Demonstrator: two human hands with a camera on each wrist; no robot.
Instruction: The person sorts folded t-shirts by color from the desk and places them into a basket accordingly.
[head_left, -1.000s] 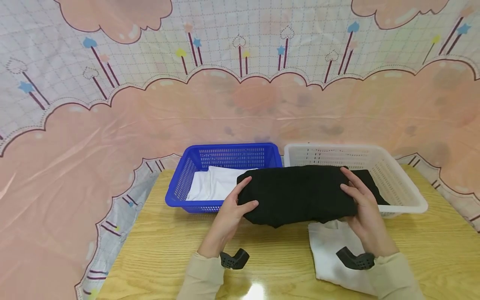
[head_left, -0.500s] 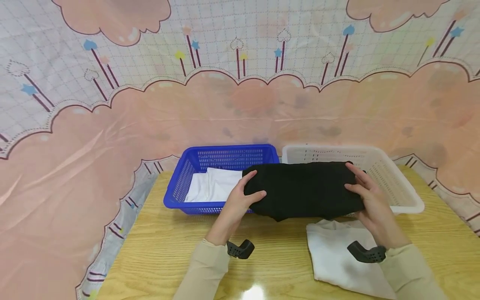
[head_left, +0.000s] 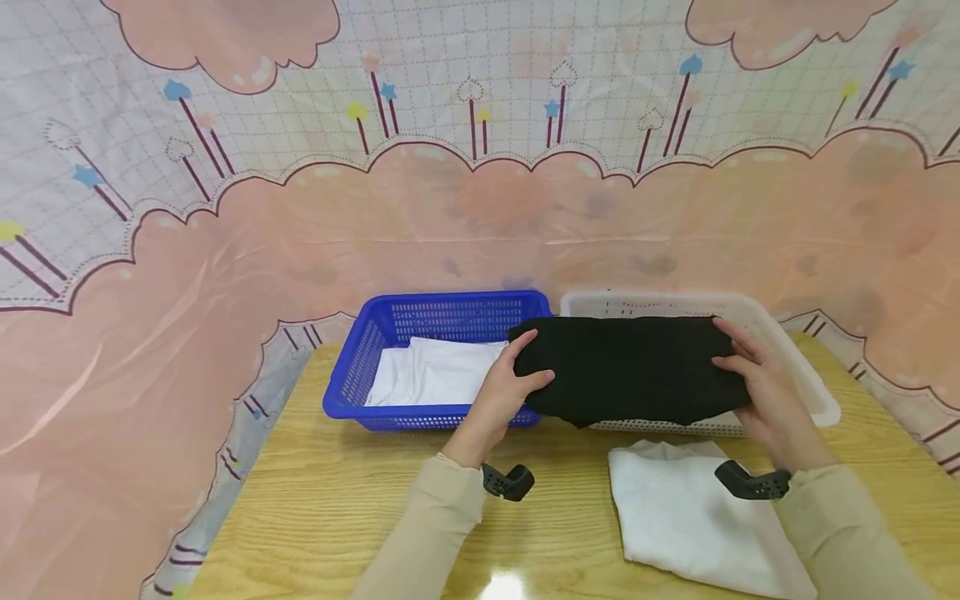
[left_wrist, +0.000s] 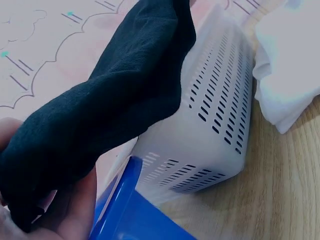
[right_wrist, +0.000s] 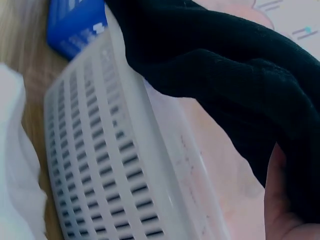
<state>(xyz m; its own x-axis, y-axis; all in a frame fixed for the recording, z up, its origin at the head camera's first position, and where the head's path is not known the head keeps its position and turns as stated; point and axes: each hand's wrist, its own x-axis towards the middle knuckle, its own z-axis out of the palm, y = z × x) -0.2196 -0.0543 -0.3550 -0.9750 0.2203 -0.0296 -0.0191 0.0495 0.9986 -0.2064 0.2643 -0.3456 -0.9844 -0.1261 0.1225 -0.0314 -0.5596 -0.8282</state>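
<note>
I see the black cloth (head_left: pixel 630 371) spread between the left hand (head_left: pixel 502 392) and the right hand (head_left: pixel 765 387), above the white basket (head_left: pixel 821 408). Both sets of fingers grip it, one set at each end; the remaining fingers are lost to me behind the fabric. The cloth hides most of that basket's inside, so I cannot tell what lies there, and it covers the right corner of the blue basket (head_left: pixel 420 412), which holds a white cloth (head_left: pixel 450 371). On the counter (head_left: pixel 322 500), a sleeve partly covers the folded sheet (head_left: pixel 682 517). In both wrist views, the frame edge cuts off the hand.
</note>
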